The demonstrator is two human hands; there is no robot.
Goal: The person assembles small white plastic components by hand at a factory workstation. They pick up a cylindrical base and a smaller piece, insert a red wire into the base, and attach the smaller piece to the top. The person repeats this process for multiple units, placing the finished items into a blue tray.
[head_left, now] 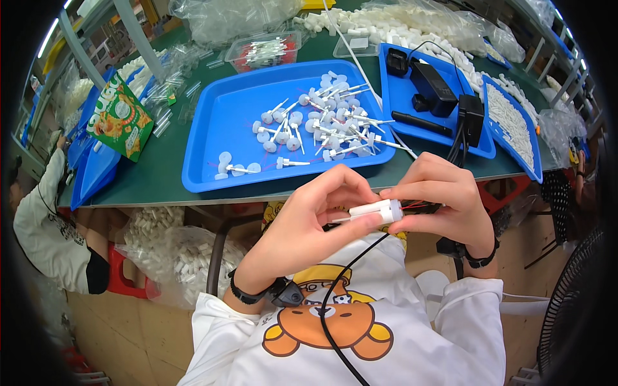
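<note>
Both hands meet over my lap, just off the table's near edge, around a small white plastic part (373, 212). It has white tube-like pieces, a pale round end and thin red wires at that end. My left hand (315, 225) pinches the tube side between thumb and fingers. At the round end and wires, my right hand (444, 196) has its thumb and fingertips closed. Behind the hands lies a blue tray (232, 96) with many white parts (335, 116) that have thin stems, pale discs and red wires, heaped mostly on its right side.
A second blue tray (483, 148) holds black power adapters (432, 89). Right of it, another tray (515, 128) carries small white pieces. A clear box (264, 51), a green snack bag (122, 116) and heaped white tubes stand around. A fan (573, 283) is at right; a person (51, 225) sits at left.
</note>
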